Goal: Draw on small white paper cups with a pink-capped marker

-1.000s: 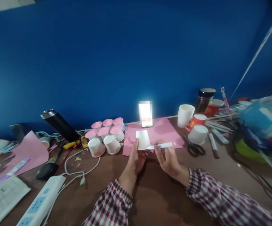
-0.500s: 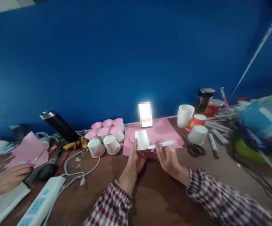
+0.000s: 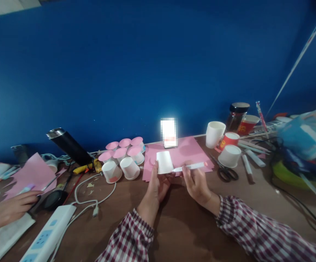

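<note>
My left hand point(image 3: 155, 185) is closed around the lower edge of a white paper cup point(image 3: 164, 162), with the thumb up its left side. The cup's plain wall faces me. My right hand point(image 3: 195, 182) pinches a white marker point(image 3: 193, 166) with an orange-pink end. The marker lies nearly level, its tip pointing left at the cup's lower right edge; whether it touches I cannot tell. Behind both hands, pink paper sheets point(image 3: 190, 149) lie on the table. A lit phone point(image 3: 169, 133), blurred out, stands at their back edge against the blue wall.
Several cups with pink tops point(image 3: 120, 153) and two upturned white cups point(image 3: 130, 168) stand left. Scissors point(image 3: 227, 174), an upturned cup point(image 3: 229, 155) and loose markers point(image 3: 247, 169) lie right. A power strip point(image 3: 48, 233), cable point(image 3: 88, 203) and another person's hand point(image 3: 13, 207) are at left.
My right hand has shifted the marker slightly right. The cup and my left hand have hardly moved. The other person's hand at far left has moved a little.
</note>
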Demonstrator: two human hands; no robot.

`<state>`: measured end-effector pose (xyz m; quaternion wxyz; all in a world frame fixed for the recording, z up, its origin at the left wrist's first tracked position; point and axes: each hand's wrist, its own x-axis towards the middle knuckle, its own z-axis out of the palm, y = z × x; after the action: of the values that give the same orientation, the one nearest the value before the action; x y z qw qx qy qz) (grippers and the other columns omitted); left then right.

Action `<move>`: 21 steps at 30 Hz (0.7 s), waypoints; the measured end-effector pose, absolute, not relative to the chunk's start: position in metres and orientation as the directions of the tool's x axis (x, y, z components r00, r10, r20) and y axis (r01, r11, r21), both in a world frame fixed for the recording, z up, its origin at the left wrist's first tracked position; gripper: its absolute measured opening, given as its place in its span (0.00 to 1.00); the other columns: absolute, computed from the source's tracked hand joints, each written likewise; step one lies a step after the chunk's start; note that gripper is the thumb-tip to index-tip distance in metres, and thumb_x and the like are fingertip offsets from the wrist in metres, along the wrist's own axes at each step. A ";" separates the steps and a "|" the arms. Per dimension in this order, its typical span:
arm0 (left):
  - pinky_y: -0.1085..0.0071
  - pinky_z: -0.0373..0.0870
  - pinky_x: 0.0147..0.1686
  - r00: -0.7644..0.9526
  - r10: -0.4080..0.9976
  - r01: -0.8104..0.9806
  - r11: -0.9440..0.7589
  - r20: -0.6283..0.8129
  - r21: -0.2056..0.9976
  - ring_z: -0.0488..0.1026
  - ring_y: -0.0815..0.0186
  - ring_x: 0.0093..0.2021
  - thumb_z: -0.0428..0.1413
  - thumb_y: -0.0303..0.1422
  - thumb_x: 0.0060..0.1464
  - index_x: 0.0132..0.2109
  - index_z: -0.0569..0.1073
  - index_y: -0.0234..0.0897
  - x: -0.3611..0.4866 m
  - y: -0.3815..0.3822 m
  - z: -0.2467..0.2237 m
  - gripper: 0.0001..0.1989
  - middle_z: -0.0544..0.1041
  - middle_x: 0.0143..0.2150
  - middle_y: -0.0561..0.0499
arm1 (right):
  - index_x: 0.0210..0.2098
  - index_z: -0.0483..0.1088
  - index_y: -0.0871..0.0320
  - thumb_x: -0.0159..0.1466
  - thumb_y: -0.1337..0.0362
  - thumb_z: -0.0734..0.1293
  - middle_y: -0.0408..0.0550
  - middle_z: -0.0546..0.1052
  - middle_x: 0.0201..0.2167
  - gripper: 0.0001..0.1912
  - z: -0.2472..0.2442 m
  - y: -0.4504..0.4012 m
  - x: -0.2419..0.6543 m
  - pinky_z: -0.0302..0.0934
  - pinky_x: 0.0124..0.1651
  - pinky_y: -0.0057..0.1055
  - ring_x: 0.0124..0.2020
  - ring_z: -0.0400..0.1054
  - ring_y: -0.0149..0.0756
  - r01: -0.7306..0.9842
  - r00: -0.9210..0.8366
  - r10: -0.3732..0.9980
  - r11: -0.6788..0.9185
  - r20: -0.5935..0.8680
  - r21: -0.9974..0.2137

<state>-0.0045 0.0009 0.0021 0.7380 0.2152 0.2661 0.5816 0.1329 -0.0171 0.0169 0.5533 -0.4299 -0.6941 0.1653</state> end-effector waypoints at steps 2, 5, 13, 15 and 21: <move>0.67 0.70 0.37 0.164 0.972 -0.757 0.233 -0.169 0.610 0.74 0.64 0.32 0.53 0.47 0.54 0.47 0.72 0.31 -0.005 0.001 0.001 0.23 0.78 0.34 0.45 | 0.27 0.64 0.57 0.68 0.65 0.55 0.44 0.71 0.20 0.14 0.019 -0.017 0.132 0.62 0.30 0.28 0.22 0.67 0.33 0.368 0.022 0.786 0.569 0.618 -0.736; 0.68 0.70 0.35 0.158 0.969 -0.772 0.240 -0.189 0.588 0.74 0.65 0.32 0.53 0.47 0.55 0.45 0.72 0.32 -0.005 0.002 0.002 0.22 0.78 0.33 0.45 | 0.27 0.64 0.56 0.69 0.63 0.55 0.43 0.70 0.19 0.15 0.020 -0.017 0.131 0.62 0.29 0.27 0.22 0.65 0.32 0.332 0.057 0.784 0.570 0.619 -0.752; 0.68 0.70 0.35 0.211 0.966 -0.751 0.258 -0.149 0.608 0.74 0.65 0.31 0.52 0.49 0.54 0.45 0.72 0.31 -0.003 0.003 0.000 0.24 0.77 0.33 0.46 | 0.40 0.66 0.58 0.68 0.63 0.56 0.50 0.73 0.31 0.09 0.015 -0.020 0.132 0.67 0.34 0.34 0.30 0.69 0.37 0.317 -0.025 0.784 0.595 0.621 -0.739; 0.67 0.70 0.35 0.223 0.962 -0.737 0.273 -0.160 0.618 0.74 0.65 0.31 0.51 0.51 0.54 0.46 0.72 0.31 -0.003 0.003 -0.001 0.26 0.77 0.32 0.46 | 0.42 0.67 0.58 0.67 0.64 0.57 0.53 0.74 0.35 0.09 0.012 -0.021 0.133 0.68 0.39 0.38 0.36 0.70 0.40 0.320 -0.067 0.771 0.618 0.634 -0.718; 0.69 0.68 0.32 0.204 0.962 -0.730 0.272 -0.180 0.627 0.73 0.66 0.28 0.51 0.50 0.54 0.42 0.73 0.29 -0.002 0.003 0.000 0.25 0.77 0.31 0.46 | 0.45 0.67 0.57 0.67 0.66 0.58 0.54 0.74 0.38 0.10 0.009 -0.020 0.133 0.69 0.44 0.43 0.40 0.70 0.42 0.338 -0.116 0.735 0.661 0.668 -0.669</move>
<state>-0.0018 0.0028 0.0002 0.7474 0.2089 0.2784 0.5660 0.1329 -0.0203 0.0087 0.5522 -0.3702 -0.7251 0.1796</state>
